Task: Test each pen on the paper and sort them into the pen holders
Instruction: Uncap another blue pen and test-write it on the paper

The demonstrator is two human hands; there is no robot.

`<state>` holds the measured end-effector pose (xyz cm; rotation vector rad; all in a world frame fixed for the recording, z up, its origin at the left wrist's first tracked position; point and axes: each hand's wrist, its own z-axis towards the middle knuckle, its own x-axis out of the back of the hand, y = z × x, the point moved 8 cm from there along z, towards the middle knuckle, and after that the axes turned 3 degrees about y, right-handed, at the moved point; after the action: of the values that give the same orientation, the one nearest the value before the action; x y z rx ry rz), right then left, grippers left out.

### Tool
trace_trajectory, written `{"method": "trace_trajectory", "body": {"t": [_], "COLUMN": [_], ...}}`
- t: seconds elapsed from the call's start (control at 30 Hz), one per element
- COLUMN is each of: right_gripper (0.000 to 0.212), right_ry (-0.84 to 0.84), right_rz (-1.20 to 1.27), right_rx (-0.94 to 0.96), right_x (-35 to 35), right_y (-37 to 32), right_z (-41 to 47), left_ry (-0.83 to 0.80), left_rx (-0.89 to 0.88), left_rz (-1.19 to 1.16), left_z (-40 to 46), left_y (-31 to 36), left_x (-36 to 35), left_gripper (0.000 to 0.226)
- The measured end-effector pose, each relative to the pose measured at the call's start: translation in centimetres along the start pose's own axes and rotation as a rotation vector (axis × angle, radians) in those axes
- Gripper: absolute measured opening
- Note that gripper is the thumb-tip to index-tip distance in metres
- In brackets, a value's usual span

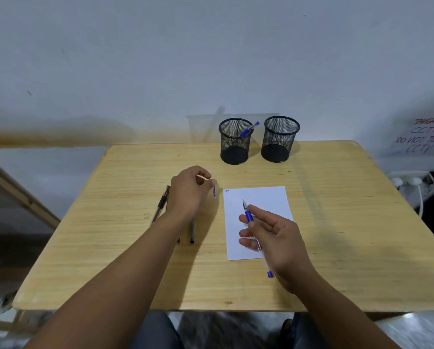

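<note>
Holding blue pen (249,217), tip over paper (266,197), in right grip (273,238); left grip (190,190) pinching blue cap (214,192). Two mesh holders (235,142) (279,139), left with one blue pen (249,129). Three dark pens (160,206) on wooden table (97,248), white wall.

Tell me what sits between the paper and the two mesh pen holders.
Nothing: in the head view, only bare table lies between the paper and the mesh pen holders.

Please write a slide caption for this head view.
Right hand holds uncapped blue pen over paper; left hand pinches its cap.
</note>
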<state>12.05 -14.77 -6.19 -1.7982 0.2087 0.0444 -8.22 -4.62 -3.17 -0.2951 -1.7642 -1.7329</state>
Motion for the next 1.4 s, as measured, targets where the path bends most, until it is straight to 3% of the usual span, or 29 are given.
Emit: {"method": "trace_trajectory", "body": {"t": [0.33,0.5,0.73,0.87,1.03,1.17,1.4], "right_gripper": [0.024,0.021,0.030,0.039,0.042,0.034,0.013], "right_ry": [0.039,0.082,0.066,-0.039,-0.012,0.031,0.073], "right_rz": [-0.025,-0.066,-0.067,-0.065,-0.100,-0.260,-0.356], "right_rx": [0.037,0.069,0.062,0.058,0.155,0.316,0.346], "right_x": [1.0,1.5,2.1,1.8,2.0,1.3,-0.9], "right_y": [-0.3,-0.5,-0.5,-0.3,-1.2,-3.1,-3.6], "right_z": [0.1,0.7,2.0,2.7,3.6,4.4,7.5], "left_ry": [0.013,0.017,-0.054,-0.151,-0.233,-0.247,-0.215], "left_rx": [-0.041,-0.098,-0.379,-0.386,-0.402,-0.414,-0.415], "left_rz": [0.293,0.308,0.383,0.456,0.577,0.569,0.535], "left_z": [0.3,-0.3,-6.8,-8.6,-9.9,-10.2,-10.2], "left_y": [-0.1,0.3,1.7,0.5,-0.2,-0.2,-0.2], "left_x": [-1.3,-1.0,-2.9,-4.6,-5.6,-5.7,-5.6], "left_gripper": [0.011,0.016,0.035,0.057,0.074,0.074,0.074]}}
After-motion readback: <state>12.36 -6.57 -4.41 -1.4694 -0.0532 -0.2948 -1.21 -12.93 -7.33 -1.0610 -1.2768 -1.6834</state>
